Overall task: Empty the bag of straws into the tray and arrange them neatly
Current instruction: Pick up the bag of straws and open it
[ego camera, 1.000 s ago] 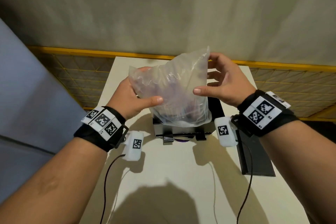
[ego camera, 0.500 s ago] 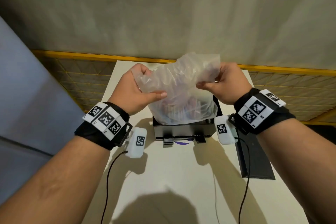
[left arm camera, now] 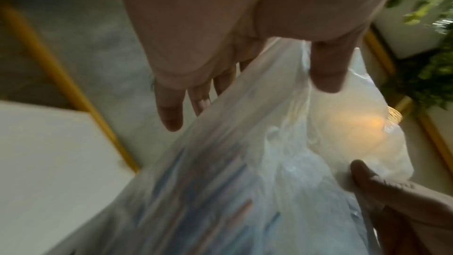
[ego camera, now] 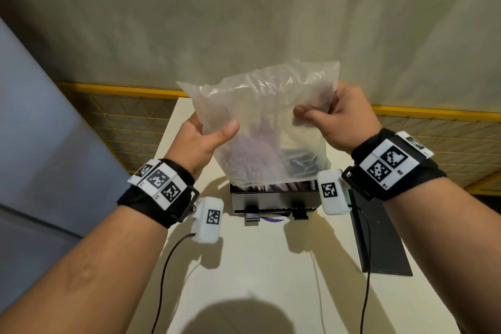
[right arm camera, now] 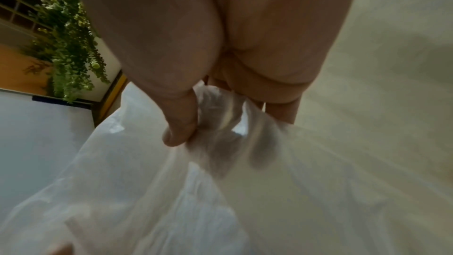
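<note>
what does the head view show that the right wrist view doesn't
Only the head view: the black tray on the white table under the bag, straws showing through the plastic and at the tray's rim, the left hand gripping the bag's left side, and a flat black panel to the right.

Only the right wrist view: hanging green foliage in the background, and the thumb pinching a gathered fold of plastic from close up.

Both: the translucent bag and the right hand gripping it.

bag over tray on table, panel right of tray
</note>
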Action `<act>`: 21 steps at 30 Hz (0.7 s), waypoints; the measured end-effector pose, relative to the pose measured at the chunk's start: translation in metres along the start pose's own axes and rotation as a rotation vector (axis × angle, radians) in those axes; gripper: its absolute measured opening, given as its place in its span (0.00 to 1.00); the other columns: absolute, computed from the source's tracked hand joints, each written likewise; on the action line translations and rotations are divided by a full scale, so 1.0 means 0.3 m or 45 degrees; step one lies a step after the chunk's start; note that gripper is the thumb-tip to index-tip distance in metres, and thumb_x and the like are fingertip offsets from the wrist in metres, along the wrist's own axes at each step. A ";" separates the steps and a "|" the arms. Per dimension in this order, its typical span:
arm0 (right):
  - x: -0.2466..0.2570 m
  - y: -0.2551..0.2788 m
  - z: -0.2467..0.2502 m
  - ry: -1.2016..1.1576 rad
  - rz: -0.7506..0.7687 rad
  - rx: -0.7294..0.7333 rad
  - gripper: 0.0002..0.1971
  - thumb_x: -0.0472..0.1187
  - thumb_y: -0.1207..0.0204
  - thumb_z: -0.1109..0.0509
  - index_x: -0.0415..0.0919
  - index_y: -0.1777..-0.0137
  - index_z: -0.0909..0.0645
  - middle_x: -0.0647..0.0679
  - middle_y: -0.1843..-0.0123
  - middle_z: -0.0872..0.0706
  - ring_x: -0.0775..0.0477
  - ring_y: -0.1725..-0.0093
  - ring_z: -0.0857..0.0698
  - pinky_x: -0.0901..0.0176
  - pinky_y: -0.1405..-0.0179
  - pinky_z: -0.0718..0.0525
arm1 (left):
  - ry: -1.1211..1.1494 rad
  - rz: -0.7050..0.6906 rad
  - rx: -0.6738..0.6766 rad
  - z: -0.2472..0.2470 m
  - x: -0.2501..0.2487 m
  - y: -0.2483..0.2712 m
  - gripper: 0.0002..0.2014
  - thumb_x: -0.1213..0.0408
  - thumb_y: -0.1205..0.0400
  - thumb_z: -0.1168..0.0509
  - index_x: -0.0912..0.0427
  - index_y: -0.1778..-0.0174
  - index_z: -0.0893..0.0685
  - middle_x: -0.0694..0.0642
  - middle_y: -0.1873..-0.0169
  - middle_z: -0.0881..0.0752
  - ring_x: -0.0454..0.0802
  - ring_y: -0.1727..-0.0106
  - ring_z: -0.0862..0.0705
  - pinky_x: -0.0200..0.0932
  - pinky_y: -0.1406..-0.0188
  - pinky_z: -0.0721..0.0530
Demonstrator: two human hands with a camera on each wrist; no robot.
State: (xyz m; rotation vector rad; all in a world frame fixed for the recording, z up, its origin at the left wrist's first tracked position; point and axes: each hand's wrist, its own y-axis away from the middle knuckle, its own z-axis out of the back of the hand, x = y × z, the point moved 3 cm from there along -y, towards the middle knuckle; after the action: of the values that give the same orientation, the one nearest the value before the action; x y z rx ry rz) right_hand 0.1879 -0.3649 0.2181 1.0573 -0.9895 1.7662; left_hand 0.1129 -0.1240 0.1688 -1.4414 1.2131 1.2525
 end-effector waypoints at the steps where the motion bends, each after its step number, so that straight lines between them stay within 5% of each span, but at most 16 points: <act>1: -0.009 0.000 -0.001 -0.058 -0.021 -0.015 0.15 0.28 0.27 0.21 0.28 0.42 0.17 0.52 0.58 0.06 0.53 0.57 0.07 0.64 0.56 0.11 | 0.047 0.054 -0.021 -0.003 0.016 0.007 0.26 0.62 0.26 0.21 0.61 0.31 0.17 0.58 0.39 0.10 0.55 0.36 0.12 0.61 0.29 0.18; 4: -0.033 -0.002 -0.011 -0.085 -0.036 0.043 0.25 0.32 0.33 0.15 0.30 0.38 0.20 0.46 0.51 0.08 0.54 0.53 0.07 0.62 0.54 0.11 | 0.063 0.067 -0.053 -0.010 0.024 0.013 0.16 0.67 0.21 0.26 0.59 0.37 0.15 0.53 0.47 0.07 0.51 0.42 0.10 0.56 0.33 0.16; 6: -0.050 -0.001 -0.031 -0.032 -0.082 0.169 0.30 0.39 0.37 0.12 0.35 0.36 0.18 0.49 0.48 0.08 0.58 0.50 0.09 0.65 0.52 0.13 | 0.054 0.037 0.021 -0.013 0.025 0.001 0.28 0.58 0.27 0.20 0.60 0.32 0.18 0.57 0.41 0.09 0.55 0.38 0.11 0.57 0.34 0.16; 9: -0.117 -0.015 -0.089 -0.066 -0.197 0.329 0.38 0.44 0.45 0.10 0.43 0.32 0.18 0.50 0.39 0.09 0.52 0.37 0.12 0.54 0.35 0.16 | 0.122 0.139 0.054 -0.023 0.058 -0.019 0.53 0.41 0.42 0.14 0.58 0.23 0.24 0.61 0.33 0.13 0.62 0.31 0.15 0.63 0.31 0.19; 11: -0.173 -0.028 -0.153 -0.161 -0.327 0.445 0.39 0.41 0.45 0.10 0.45 0.31 0.18 0.49 0.37 0.10 0.48 0.35 0.12 0.51 0.38 0.14 | 0.201 0.286 0.067 -0.030 0.111 -0.034 0.57 0.38 0.49 0.13 0.55 0.23 0.23 0.61 0.34 0.13 0.63 0.30 0.15 0.68 0.29 0.21; 14: -0.222 -0.026 -0.254 -0.051 -0.475 0.552 0.35 0.52 0.43 0.10 0.54 0.34 0.16 0.54 0.41 0.08 0.49 0.38 0.12 0.50 0.36 0.15 | 0.181 0.374 0.020 -0.044 0.177 -0.052 0.52 0.36 0.45 0.14 0.50 0.25 0.20 0.56 0.32 0.13 0.59 0.28 0.17 0.69 0.23 0.28; 18: -0.177 -0.039 -0.337 0.151 -0.329 0.462 0.30 0.70 0.33 0.23 0.58 0.33 0.18 0.56 0.40 0.10 0.51 0.39 0.12 0.45 0.32 0.17 | 0.298 0.435 -0.013 -0.087 0.159 -0.055 0.38 0.36 0.32 0.21 0.57 0.31 0.14 0.60 0.37 0.10 0.60 0.34 0.13 0.63 0.26 0.22; 21: -0.117 -0.040 -0.334 -0.002 -0.034 0.402 0.21 0.50 0.17 0.29 0.46 0.26 0.21 0.51 0.35 0.12 0.54 0.33 0.15 0.53 0.29 0.18 | 0.395 0.364 -0.026 -0.096 0.153 -0.066 0.33 0.38 0.26 0.25 0.55 0.30 0.14 0.59 0.34 0.12 0.59 0.30 0.15 0.62 0.24 0.24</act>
State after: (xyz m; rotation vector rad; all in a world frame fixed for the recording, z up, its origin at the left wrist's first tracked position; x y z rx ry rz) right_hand 0.1829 -0.2790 0.1546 1.2589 -0.7066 1.9408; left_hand 0.1385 -0.1550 0.1274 -1.5578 1.6667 1.2600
